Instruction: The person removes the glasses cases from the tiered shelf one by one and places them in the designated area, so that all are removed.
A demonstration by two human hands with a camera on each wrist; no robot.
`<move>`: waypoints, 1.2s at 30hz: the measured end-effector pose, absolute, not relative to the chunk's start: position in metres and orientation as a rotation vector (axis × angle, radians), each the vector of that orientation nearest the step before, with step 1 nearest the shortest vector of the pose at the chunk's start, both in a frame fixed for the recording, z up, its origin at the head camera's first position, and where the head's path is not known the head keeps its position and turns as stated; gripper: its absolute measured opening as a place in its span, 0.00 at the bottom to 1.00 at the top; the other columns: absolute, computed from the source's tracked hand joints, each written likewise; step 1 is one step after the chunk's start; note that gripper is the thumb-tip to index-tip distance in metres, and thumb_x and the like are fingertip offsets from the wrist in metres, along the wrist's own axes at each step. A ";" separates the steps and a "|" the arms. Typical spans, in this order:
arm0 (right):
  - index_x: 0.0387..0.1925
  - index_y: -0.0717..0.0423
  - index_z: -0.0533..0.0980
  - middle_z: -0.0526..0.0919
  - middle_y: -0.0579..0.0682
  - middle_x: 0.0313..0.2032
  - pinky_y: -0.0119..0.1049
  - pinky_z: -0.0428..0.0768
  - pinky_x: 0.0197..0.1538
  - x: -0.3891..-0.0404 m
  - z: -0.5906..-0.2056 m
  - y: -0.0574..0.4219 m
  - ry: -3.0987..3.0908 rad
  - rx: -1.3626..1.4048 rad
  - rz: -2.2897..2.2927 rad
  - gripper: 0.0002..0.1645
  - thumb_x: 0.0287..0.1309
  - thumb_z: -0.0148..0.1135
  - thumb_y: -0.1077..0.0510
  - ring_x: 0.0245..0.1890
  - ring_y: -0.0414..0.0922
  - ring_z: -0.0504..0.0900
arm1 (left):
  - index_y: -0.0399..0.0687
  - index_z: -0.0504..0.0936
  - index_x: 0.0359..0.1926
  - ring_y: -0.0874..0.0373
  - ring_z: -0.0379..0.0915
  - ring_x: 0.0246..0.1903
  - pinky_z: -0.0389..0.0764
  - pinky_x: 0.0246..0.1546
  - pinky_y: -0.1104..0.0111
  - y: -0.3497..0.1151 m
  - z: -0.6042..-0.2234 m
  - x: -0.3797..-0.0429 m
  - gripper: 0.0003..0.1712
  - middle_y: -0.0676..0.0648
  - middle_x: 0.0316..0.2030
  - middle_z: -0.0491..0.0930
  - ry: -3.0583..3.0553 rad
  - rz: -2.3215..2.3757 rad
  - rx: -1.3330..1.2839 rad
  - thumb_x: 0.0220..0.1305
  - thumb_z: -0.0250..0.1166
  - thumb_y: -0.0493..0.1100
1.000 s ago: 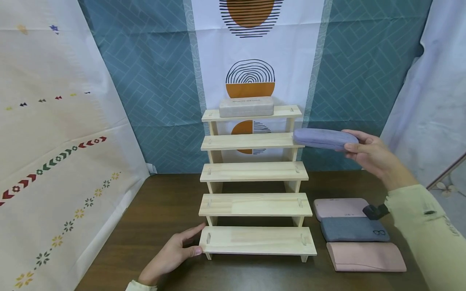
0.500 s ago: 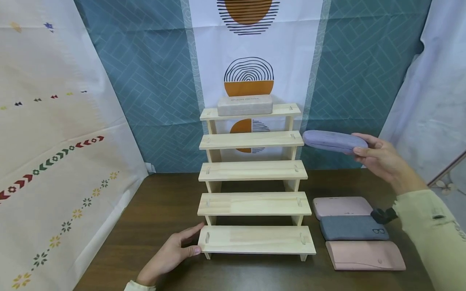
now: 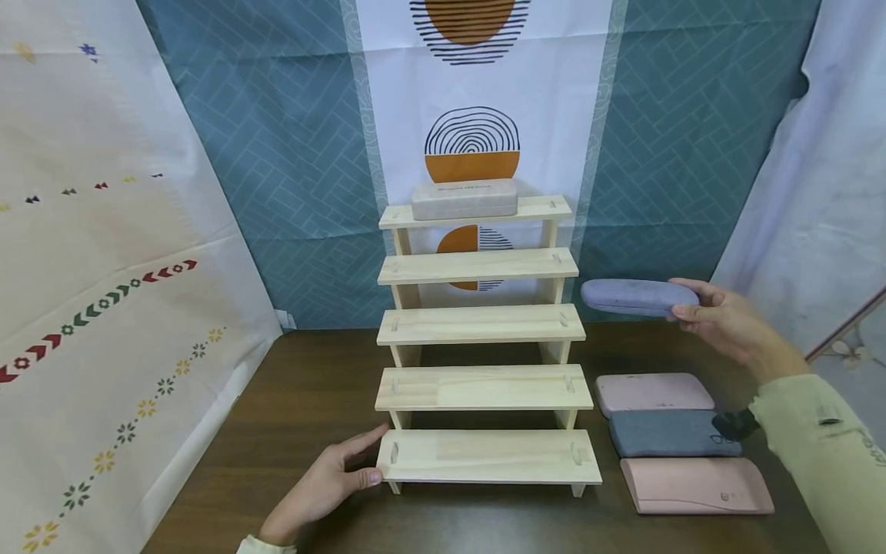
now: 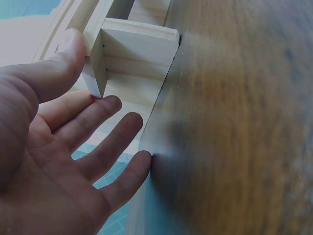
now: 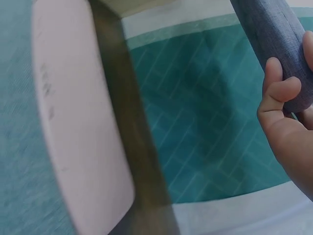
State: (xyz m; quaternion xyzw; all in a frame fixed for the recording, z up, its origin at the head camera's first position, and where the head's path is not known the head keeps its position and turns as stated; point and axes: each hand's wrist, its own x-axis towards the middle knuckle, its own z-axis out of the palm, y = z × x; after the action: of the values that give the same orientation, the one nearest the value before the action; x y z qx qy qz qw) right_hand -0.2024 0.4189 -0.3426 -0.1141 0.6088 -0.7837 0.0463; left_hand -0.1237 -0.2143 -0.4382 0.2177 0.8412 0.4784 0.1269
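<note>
My right hand (image 3: 730, 327) grips one end of a lavender-blue glasses case (image 3: 633, 297), thumb in front and fingers behind. The case is held level in the air, right of the second step from the top of a pale wooden step stand (image 3: 481, 327). In the right wrist view the case (image 5: 276, 39) shows a woven surface. At the stand's lower left corner my left hand (image 3: 321, 488) touches the bottom step (image 3: 491, 457) with thumb and forefinger. Its fingers (image 4: 110, 147) spread out fairly straight along the side panel. A light grey glasses case (image 3: 464, 200) sits on the top step.
Right of the stand, three cases lie in a column on the dark wooden table (image 3: 311, 385): a pale pink one (image 3: 651, 392), a blue one with a glasses print (image 3: 657, 433) and a pink flap case (image 3: 692, 486). Patterned cloths (image 3: 277, 154) hang behind and at both sides.
My right hand has carried the lavender-blue case rightward, away from the second-highest step, and then lower. The left hand stays at the stand's bottom corner.
</note>
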 end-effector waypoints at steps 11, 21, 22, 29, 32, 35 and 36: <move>0.72 0.53 0.61 0.76 0.38 0.49 0.33 0.75 0.47 -0.202 -0.376 0.434 2.360 -0.109 -1.750 0.33 0.71 0.59 0.63 0.47 0.39 0.77 | 0.41 0.68 0.73 0.38 0.63 0.66 0.67 0.60 0.43 -0.211 -0.438 -0.124 0.41 0.36 0.69 0.68 2.447 1.376 0.628 0.64 0.70 0.50; 0.73 0.76 0.47 0.71 0.50 0.52 0.31 0.79 0.48 -0.205 -0.391 0.444 2.384 -0.118 -1.676 0.45 0.67 0.63 0.66 0.46 0.36 0.79 | 0.44 0.69 0.73 0.41 0.61 0.67 0.66 0.62 0.45 -0.212 -0.436 -0.124 0.40 0.40 0.69 0.69 2.459 1.366 0.615 0.64 0.71 0.50; 0.73 0.76 0.47 0.71 0.49 0.52 0.31 0.79 0.48 -0.205 -0.392 0.444 2.388 -0.114 -1.672 0.45 0.67 0.63 0.66 0.46 0.36 0.79 | 0.44 0.69 0.73 0.41 0.61 0.68 0.65 0.62 0.44 -0.212 -0.436 -0.124 0.40 0.40 0.69 0.69 2.459 1.368 0.610 0.63 0.71 0.50; 0.72 0.77 0.50 0.68 0.66 0.60 0.35 0.79 0.44 -0.209 -0.399 0.445 2.482 -0.117 -1.488 0.46 0.65 0.66 0.62 0.46 0.40 0.76 | 0.46 0.71 0.72 0.43 0.61 0.68 0.64 0.64 0.49 -0.213 -0.434 -0.123 0.40 0.44 0.68 0.71 2.492 1.354 0.572 0.62 0.72 0.51; 0.72 0.78 0.52 0.64 0.75 0.64 0.33 0.77 0.45 -0.212 -0.399 0.445 2.569 -0.156 -1.313 0.47 0.65 0.67 0.58 0.50 0.48 0.74 | 0.48 0.72 0.72 0.46 0.61 0.68 0.66 0.64 0.56 -0.213 -0.434 -0.123 0.39 0.47 0.67 0.72 2.507 1.344 0.561 0.61 0.72 0.51; 0.70 0.79 0.55 0.66 0.77 0.63 0.40 0.77 0.49 -0.214 -0.397 0.443 2.661 -0.199 -1.148 0.46 0.63 0.68 0.58 0.54 0.57 0.72 | 0.50 0.72 0.72 0.46 0.62 0.68 0.65 0.64 0.54 -0.212 -0.433 -0.123 0.39 0.48 0.67 0.72 2.508 1.348 0.548 0.61 0.72 0.51; 0.69 0.79 0.57 0.67 0.77 0.62 0.44 0.77 0.51 -0.214 -0.397 0.441 2.697 -0.219 -1.084 0.46 0.62 0.68 0.58 0.55 0.60 0.72 | 0.49 0.73 0.72 0.46 0.62 0.68 0.65 0.64 0.51 -0.211 -0.433 -0.123 0.39 0.47 0.67 0.72 2.507 1.352 0.545 0.61 0.72 0.51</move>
State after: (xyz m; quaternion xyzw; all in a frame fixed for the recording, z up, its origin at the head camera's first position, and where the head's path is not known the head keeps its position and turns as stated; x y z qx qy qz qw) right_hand -0.2141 0.4413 -0.3971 -0.0748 0.9193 -0.3695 0.1132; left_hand -0.1226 -0.2111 -0.4331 0.1867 0.8582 0.4629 0.1202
